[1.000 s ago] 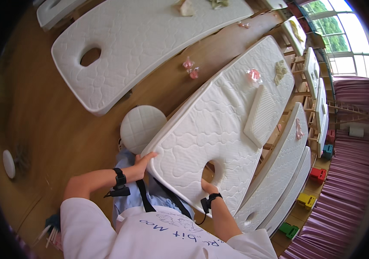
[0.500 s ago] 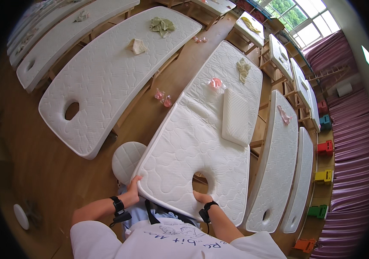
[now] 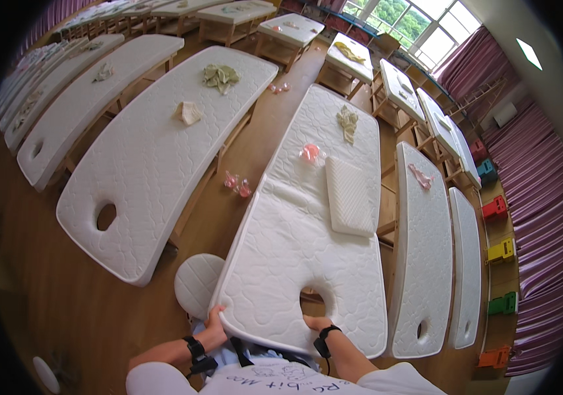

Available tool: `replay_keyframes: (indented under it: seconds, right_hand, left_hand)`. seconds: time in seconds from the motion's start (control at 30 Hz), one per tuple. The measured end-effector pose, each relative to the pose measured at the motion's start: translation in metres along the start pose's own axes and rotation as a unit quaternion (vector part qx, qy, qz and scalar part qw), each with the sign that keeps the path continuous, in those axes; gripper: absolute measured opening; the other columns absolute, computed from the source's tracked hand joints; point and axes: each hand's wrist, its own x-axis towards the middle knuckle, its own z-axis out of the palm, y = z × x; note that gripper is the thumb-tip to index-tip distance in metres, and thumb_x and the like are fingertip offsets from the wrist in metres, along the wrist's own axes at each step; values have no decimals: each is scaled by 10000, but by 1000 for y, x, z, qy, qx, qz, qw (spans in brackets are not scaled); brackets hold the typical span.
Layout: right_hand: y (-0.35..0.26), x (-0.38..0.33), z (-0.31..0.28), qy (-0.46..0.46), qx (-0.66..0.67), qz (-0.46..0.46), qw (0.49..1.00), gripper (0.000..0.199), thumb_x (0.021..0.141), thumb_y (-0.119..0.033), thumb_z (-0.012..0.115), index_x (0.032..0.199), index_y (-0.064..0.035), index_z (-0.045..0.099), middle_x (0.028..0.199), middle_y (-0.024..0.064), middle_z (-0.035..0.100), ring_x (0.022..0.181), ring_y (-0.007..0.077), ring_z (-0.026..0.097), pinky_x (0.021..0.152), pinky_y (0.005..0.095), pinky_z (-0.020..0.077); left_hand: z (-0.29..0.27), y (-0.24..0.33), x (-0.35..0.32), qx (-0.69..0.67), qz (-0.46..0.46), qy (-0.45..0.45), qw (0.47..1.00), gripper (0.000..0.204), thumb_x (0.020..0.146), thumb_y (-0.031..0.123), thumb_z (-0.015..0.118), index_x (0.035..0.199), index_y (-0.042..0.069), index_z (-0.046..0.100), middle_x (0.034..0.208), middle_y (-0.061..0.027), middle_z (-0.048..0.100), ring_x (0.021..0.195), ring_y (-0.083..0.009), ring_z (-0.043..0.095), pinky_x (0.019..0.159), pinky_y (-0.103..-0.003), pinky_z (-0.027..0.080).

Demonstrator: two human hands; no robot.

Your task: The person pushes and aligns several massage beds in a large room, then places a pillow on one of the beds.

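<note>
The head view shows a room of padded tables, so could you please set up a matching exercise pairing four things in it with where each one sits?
Things:
1. left hand
2. right hand
3. white pillow
4. round white cushion

Places:
A. lying on the quilted white mattress, toward its right side
B. gripping the mattress's near left corner
C. on the near edge of the mattress, just below its face hole
D. beside the mattress's near left corner, lower down

Pairs: 1-B, 2-C, 3-A, 4-D
</note>
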Motion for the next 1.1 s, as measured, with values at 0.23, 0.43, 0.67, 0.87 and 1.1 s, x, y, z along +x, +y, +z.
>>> replay_keyframes:
  seconds: [0.23, 0.43, 0.67, 0.87, 1.1]
  right_hand:
    - [5, -1, 2, -24, -12, 12, 1000, 547, 909, -419, 265, 1185, -15, 508, 1228, 147, 515, 1155, 295, 451, 977, 355, 333]
    - [4, 1, 15, 0, -17, 22, 1000, 555, 906, -427, 260, 1174, -16, 519, 1227, 155, 516, 1161, 303, 449, 977, 360, 335]
    - [1, -12, 22, -20, -35, 38, 998, 565, 903, -436, 255, 1162, -17, 532, 1225, 165, 517, 1169, 313, 447, 977, 366, 337]
    - [6, -23, 19, -61, -100, -115, 986, 615, 913, -459, 231, 1069, 55, 531, 1126, 229, 552, 1081, 388, 481, 936, 429, 331]
    - [13, -84, 51, 302, -169, -333, 877, 361, 803, -323, 495, 999, -20, 520, 875, 131, 542, 889, 294, 502, 846, 424, 346]
  left_hand:
    - [32, 35, -53, 111, -135, 14, 985, 601, 646, 376, 493, 1167, 78, 509, 1172, -146, 550, 1065, -344, 519, 948, -453, 388]
    - [9, 16, -4, 34, -20, -49, 998, 531, 630, 315, 512, 1092, 55, 531, 1102, -134, 574, 1026, -321, 539, 902, -458, 424]
    - [5, 13, -34, 127, -60, 40, 989, 600, 697, 441, 476, 1176, 83, 525, 1186, -125, 551, 1063, -331, 525, 933, -459, 397]
    - [24, 4, -41, 532, 561, 202, 602, 649, 682, 385, 630, 1226, 89, 437, 1258, -167, 440, 1204, -343, 379, 969, -511, 293]
    - [58, 5, -74, 809, 518, -141, 240, 614, 762, 448, 507, 1306, 178, 414, 1385, -78, 348, 1301, -275, 269, 1056, -487, 146]
